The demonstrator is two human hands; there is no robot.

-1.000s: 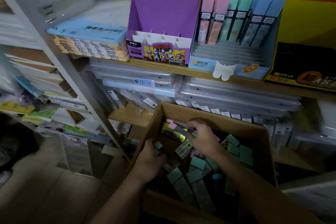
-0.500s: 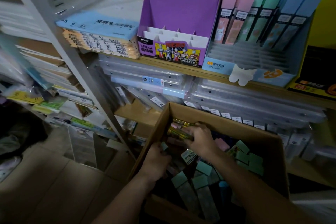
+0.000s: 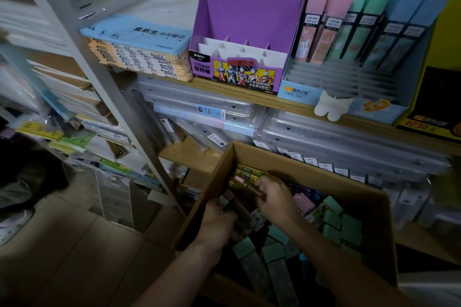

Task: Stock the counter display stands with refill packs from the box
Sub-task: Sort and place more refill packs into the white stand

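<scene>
Box (image 3: pixel 299 164) corner: left hand (image 3: pixel 219 220) grips dark pack (image 3: pixel 239 208); right hand (image 3: pixel 275 198) curled round yellow-green packs (image 3: pixel 245 174) (both dimly lit).

Shelf board (image 3: pixel 249 98): pale wood, running across the upper level.
Upright post (image 3: pixel 104 97): white metal, left of the wood.
Floor (image 3: pixel 74 257): tan tiles, shadowed.
Light: dim below, brighter above.

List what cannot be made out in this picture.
Head view:
- Whether the left hand grips a pack: shadow and its own fingers hide this.
- Floor of the brown cardboard box: green-capped refill packs and forearms cover it.
- Yellow cardboard display stand: cut by the right edge.
- Print on the packs: too small, dark.
</scene>
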